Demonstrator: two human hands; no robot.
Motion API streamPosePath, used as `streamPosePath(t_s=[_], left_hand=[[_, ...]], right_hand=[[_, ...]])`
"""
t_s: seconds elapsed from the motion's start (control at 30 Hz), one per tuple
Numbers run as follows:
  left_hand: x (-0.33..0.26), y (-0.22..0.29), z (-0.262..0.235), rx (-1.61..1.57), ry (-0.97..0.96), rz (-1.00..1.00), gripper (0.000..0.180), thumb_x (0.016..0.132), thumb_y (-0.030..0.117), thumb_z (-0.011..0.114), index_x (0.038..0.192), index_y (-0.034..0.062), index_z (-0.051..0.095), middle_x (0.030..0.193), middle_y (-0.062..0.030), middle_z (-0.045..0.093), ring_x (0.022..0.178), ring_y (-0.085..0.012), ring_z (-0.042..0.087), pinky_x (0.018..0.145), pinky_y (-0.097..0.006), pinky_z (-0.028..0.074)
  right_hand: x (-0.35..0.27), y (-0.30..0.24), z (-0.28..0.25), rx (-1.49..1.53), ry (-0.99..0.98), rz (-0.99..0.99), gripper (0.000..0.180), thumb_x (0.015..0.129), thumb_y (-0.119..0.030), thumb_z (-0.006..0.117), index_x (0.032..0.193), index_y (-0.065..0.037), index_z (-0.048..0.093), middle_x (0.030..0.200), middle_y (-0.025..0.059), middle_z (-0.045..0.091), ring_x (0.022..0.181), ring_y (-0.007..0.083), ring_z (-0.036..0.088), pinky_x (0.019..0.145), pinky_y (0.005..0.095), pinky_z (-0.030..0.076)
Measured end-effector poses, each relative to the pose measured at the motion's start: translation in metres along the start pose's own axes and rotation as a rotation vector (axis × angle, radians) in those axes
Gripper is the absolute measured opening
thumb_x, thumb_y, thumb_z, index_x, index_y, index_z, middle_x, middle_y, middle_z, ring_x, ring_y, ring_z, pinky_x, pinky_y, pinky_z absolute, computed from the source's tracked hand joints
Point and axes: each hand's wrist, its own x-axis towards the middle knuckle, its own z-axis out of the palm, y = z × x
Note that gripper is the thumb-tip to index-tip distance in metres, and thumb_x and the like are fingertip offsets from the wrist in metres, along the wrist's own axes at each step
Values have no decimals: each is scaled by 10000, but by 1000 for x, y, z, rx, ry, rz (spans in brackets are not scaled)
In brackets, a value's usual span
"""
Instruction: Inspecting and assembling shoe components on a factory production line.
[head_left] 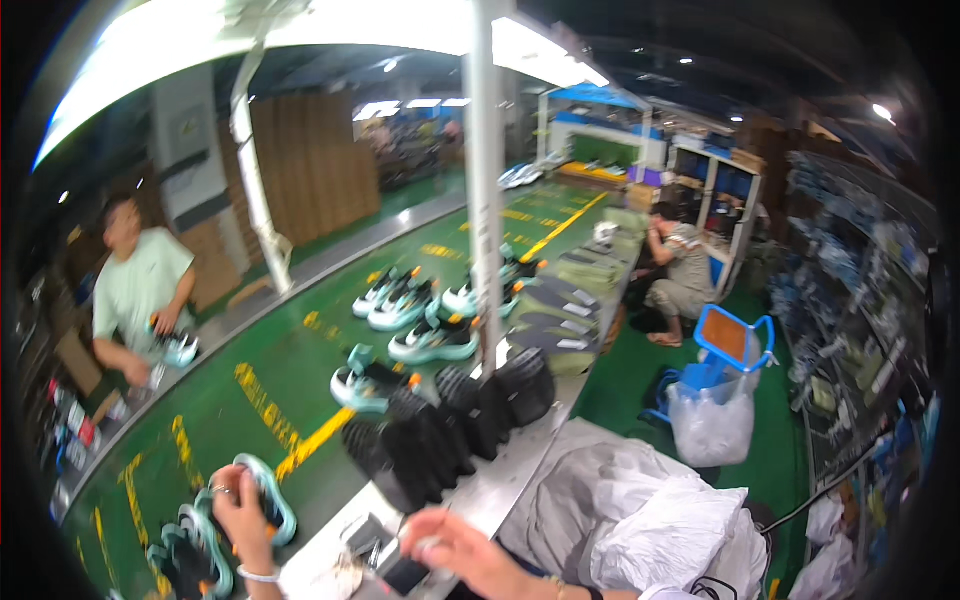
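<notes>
My left hand (238, 508), with a ring and a white bracelet, is closed on the near side of a teal and black sneaker (277, 498) at the edge of the green belt. My fingers partly hide the sneaker. My right hand (458, 548) hovers, slightly blurred, over the near end of the bench, fingers stretched out and nothing plainly in them. Below and left of it lie a dark box-shaped item (405, 572) and small tools I cannot make out. More teal sneakers (200, 545) stand left of my left hand.
Black shoe-shaped pieces (440, 430) stand in a row by a white post (484, 200). Beyond are several sneakers (432, 340) and flat grey-green pieces (560, 315). White sacks (650, 510) lie at right near a blue trolley (725, 345). Two people (140, 280) (680, 260) are nearby.
</notes>
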Motion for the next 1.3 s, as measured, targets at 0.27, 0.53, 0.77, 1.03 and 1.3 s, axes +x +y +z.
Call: streamPosePath(t_s=[0.27, 0.53, 0.77, 1.03, 1.3], left_hand=[[-133, 134, 28, -422, -373, 126, 104, 661, -45, 638, 760, -33, 611, 740, -130, 648, 699, -219, 615, 695, -315, 487], [-140, 123, 15, -545, -471, 188, 134, 623, -78, 657, 733, -20, 607, 700, -116, 642, 657, -210, 626, 688, -334, 501], [-133, 122, 2, -572, -493, 105, 139, 623, -85, 663, 737, -22, 613, 707, -126, 647, 652, -214, 625, 671, -327, 491], [-121, 124, 6, -505, -604, 164, 142, 641, -57, 695, 763, -16, 637, 711, -113, 653, 670, -216, 628, 657, -307, 484], [-115, 114, -3, -482, -795, 42, 89, 734, 30, 687, 743, 4, 603, 764, -102, 623, 716, -218, 612, 677, -318, 474]], right_hand=[[13, -33, 45, 316, -215, 137, 523, 841, -132, 551, 1304, -28, 331, 1390, 168, 357, 1321, 221, 313, 1099, 395, 216], [2, -34, 63, 329, -289, 226, 590, 813, -79, 612, 1312, -16, 303, 1403, 204, 327, 1338, 250, 290, 1104, 400, 223], [10, -24, 68, 224, -306, 159, 592, 779, -55, 632, 1296, -52, 341, 1378, 240, 362, 1360, 313, 259, 1115, 457, 203], [23, -31, 52, 13, -378, -65, 599, 756, 24, 640, 1279, -29, 353, 1352, 213, 402, 1368, 281, 253, 1130, 421, 133], [20, -37, 75, -311, -145, -211, 503, 762, -89, 653, 1220, -35, 452, 1139, 152, 561, 1159, 280, 512, 990, 416, 389]])
